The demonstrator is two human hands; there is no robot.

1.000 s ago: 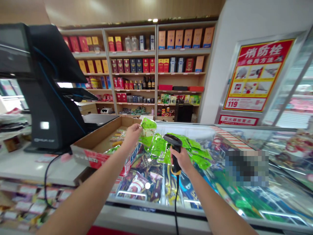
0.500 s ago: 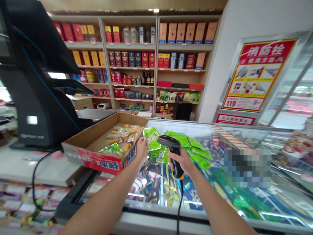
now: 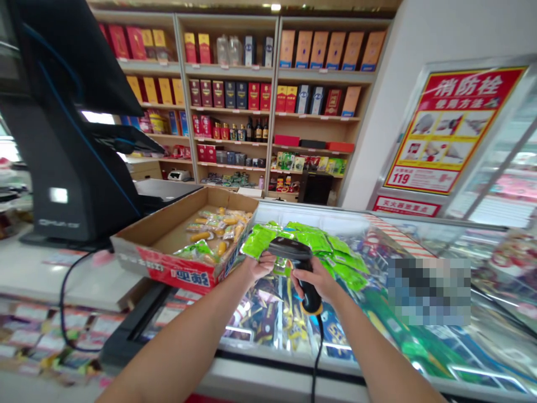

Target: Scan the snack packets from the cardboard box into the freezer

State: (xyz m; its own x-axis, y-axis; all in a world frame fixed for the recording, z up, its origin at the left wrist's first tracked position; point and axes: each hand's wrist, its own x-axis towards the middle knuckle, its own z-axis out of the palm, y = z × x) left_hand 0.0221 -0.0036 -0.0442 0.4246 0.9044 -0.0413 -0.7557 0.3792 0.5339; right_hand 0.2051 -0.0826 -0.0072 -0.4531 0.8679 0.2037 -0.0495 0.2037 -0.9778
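Note:
My right hand [image 3: 322, 278] is wrapped round the handle of a black barcode scanner [image 3: 292, 253] with an orange base, whose head points over a pile of green snack packets [image 3: 319, 246] on the freezer's glass lid [image 3: 377, 313]. My left hand [image 3: 259, 264] is closed on one green packet [image 3: 259, 239] at the pile's left edge, just left of the scanner head. The scanner's black cable [image 3: 315, 358] hangs down toward me.
A shallow cardboard box [image 3: 168, 246] holding yellow and green snack packs sits left of the pile. A black checkout terminal [image 3: 71, 140] stands at far left on the counter. Shelves of boxed goods [image 3: 251, 101] line the back wall. A red fire notice [image 3: 448, 134] hangs at right.
My left hand has brought the green packet down from in front of the scanner to the pile. The scanner hand has shifted slightly right and lower.

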